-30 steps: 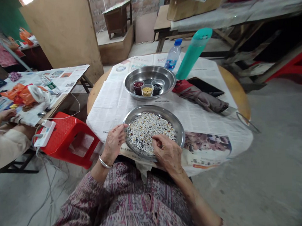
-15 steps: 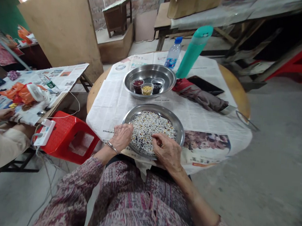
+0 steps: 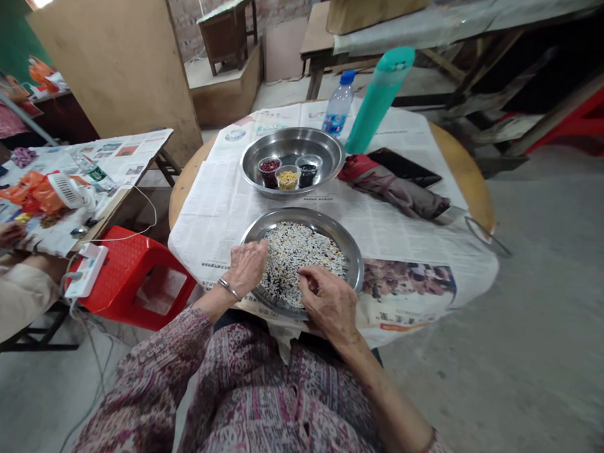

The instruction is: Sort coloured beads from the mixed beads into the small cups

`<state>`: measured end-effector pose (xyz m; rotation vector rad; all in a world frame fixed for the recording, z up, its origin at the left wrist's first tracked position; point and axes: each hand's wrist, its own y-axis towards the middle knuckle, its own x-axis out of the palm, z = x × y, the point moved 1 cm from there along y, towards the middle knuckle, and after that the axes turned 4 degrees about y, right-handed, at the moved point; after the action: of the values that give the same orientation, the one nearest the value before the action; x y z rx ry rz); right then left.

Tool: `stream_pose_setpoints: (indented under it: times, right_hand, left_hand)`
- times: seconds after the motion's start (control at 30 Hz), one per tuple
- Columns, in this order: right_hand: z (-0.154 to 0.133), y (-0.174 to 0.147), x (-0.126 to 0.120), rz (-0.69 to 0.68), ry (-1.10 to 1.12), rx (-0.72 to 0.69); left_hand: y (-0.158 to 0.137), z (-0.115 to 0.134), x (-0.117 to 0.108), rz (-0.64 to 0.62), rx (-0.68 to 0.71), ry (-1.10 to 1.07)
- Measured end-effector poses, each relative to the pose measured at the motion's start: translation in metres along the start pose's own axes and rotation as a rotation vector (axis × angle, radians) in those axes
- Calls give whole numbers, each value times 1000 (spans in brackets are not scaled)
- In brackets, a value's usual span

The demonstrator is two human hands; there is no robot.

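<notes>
A round steel tray (image 3: 359, 256) in front of me holds a spread of white grains mixed with dark, yellow and reddish ones (image 3: 301, 250). My left hand (image 3: 247, 269), with a bracelet at its wrist, is over the tray's left rim. Its fingers are curled closed, and whatever they hold is hidden. Over the near right part of the grains, my right hand (image 3: 330, 300) has thumb and forefinger pinched together; anything between them is too small to make out. Beyond, a steel basin (image 3: 247, 174) holds small clear cups of red beans (image 3: 269, 168), yellow grains (image 3: 287, 179) and black beans (image 3: 308, 173).
Newspaper covers the round table (image 3: 207, 209). A water bottle (image 3: 339, 104), a teal bottle (image 3: 380, 100), a folded umbrella (image 3: 398, 187) and a dark flat item (image 3: 409, 170) lie beyond. At left are a red stool (image 3: 124, 279) with a power strip (image 3: 87, 270) and another person's hand (image 3: 8, 235).
The view has shifted slightly, so the table appears a little further left. My left hand has edged up and inward over the tray; my right hand keeps its pinch over the grains.
</notes>
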<state>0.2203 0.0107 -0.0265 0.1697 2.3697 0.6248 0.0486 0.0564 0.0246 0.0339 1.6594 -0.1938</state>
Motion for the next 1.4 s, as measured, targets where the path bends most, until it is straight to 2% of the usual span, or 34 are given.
stream_pose_setpoints:
  times: [0.4,0.97,1.4]
  right_hand:
    - [1,0,0,4,-16,-19]
    - [-1,2,-2,16,-16,-40]
    - [2,2,0,20,-31,-53]
  left_hand:
    - [32,3,-9,-23,3,-23]
    - [21,4,-10,-49,-28,-47]
    - [17,-2,5,47,29,-114]
